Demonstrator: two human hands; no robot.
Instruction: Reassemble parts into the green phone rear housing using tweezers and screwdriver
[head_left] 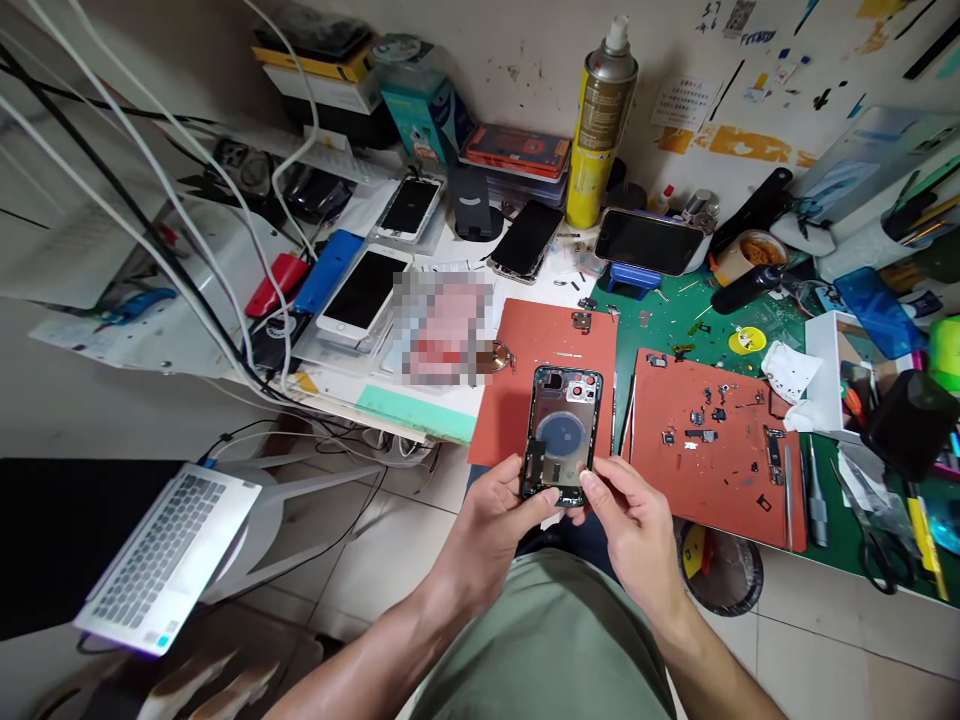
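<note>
An opened phone housing is held up in front of my body, over the near edge of the left red-brown mat. Its inside faces me, showing a round dark charging coil and camera openings at the top right. My left hand grips its lower left corner, thumb across the bottom edge. At the lower right corner, my right hand pinches the edge between thumb and fingers. The fingers behind the housing are mostly hidden. Small phone parts lie scattered on the right red-brown mat.
Several phones, such as a white one, lie at the back left. A yellow spray can stands near the wall. Scissors and a screwdriver rest at right. A bin stands below; a laptop is at left.
</note>
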